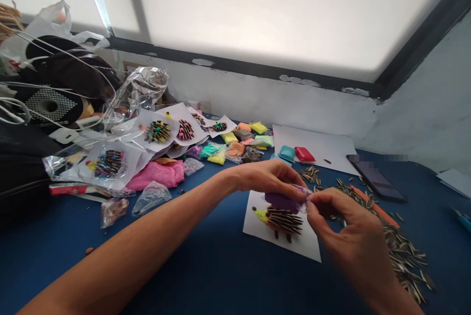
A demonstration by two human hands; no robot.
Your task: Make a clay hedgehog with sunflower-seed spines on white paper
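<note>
Between my two hands is a small clear packet of purple modelling clay (282,203). My left hand (270,177) grips its body from above, fingers closed round it. With thumb and forefinger, my right hand (342,222) pinches the packet's right end. Just below the packet lies a hedgehog figure (281,219) on a square of white paper (257,229). Its head is yellow clay with a dark nose and eye, and sunflower seeds stand as its spines. Two dark feet show beneath. The packet hides part of the paper's top edge.
Loose sunflower seeds (405,256) spread at the right, around an orange stick-like tool (375,207). A phone (377,177) lies behind them. Coloured clay packets (235,148), finished hedgehog cards (158,131) and a pink cloth (158,175) sit at the back left. A black spool (51,104) stands beyond.
</note>
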